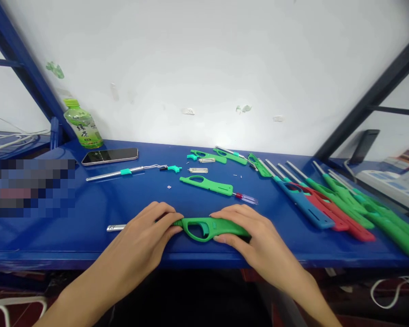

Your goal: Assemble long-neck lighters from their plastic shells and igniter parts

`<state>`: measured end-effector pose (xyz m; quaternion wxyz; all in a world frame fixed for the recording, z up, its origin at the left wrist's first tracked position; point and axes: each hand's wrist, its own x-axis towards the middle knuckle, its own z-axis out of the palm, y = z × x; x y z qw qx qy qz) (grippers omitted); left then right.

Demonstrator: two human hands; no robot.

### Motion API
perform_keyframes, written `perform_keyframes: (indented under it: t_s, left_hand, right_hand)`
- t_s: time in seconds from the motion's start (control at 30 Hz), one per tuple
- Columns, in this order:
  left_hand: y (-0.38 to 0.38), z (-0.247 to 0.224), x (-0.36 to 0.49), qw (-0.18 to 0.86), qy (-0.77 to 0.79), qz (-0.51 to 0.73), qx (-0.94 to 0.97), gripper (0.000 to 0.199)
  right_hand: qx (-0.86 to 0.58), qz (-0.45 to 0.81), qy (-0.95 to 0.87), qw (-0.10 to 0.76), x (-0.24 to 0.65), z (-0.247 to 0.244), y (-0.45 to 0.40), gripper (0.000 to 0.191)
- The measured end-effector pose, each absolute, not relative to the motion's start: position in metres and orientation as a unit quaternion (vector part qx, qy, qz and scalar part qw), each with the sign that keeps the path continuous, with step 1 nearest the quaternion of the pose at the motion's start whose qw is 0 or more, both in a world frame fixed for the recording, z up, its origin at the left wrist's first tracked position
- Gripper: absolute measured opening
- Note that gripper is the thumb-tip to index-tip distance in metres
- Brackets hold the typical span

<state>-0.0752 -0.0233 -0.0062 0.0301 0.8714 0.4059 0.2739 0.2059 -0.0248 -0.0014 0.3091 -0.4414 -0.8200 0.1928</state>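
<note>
A green lighter [209, 226] with a trigger loop lies level near the front edge of the blue table [150, 195]. My left hand [153, 231] pinches its neck, and the silver tube [116, 228] comes out beyond that hand to the left. Around the thick handle end my right hand [247, 231] is closed, thumb in front and fingers behind. Just beyond the hands are a green half shell [207, 185], a screwdriver [247, 198] with a clear handle and a small metal piece [198, 170]. A loose silver tube [114, 175] with wires and a teal trigger lies at the left.
Several finished-looking lighters in blue [306, 204], red [344, 220] and green [391, 222] lie at the right. At the back left are a phone [110, 156] and a green bottle [83, 125]. More green shells [230, 156] lie near the white wall.
</note>
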Motion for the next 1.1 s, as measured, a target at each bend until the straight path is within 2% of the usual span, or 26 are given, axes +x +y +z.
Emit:
perform_keyframes:
  t_s: [0.53,0.73,0.9,1.1]
  left_hand:
    - [-0.019,0.002,-0.076,0.140,0.456,0.284,0.832,0.015]
    - [-0.019,0.003,-0.075,0.138,0.455,0.291,0.830,0.015]
    - [-0.019,0.005,-0.072,0.119,0.458,0.291,0.832,0.019]
    - [-0.019,0.003,-0.073,0.119,0.454,0.305,0.829,0.015]
  right_hand:
    - [-0.448,0.231,-0.805,0.313,0.205,0.001,-0.027,0.027]
    - [-0.445,0.252,-0.796,0.323,0.206,0.002,-0.025,0.024]
    - [-0.451,0.280,-0.769,0.357,0.208,0.004,-0.024,0.024]
    - [-0.464,0.341,-0.704,0.415,0.211,0.005,-0.023,0.027]
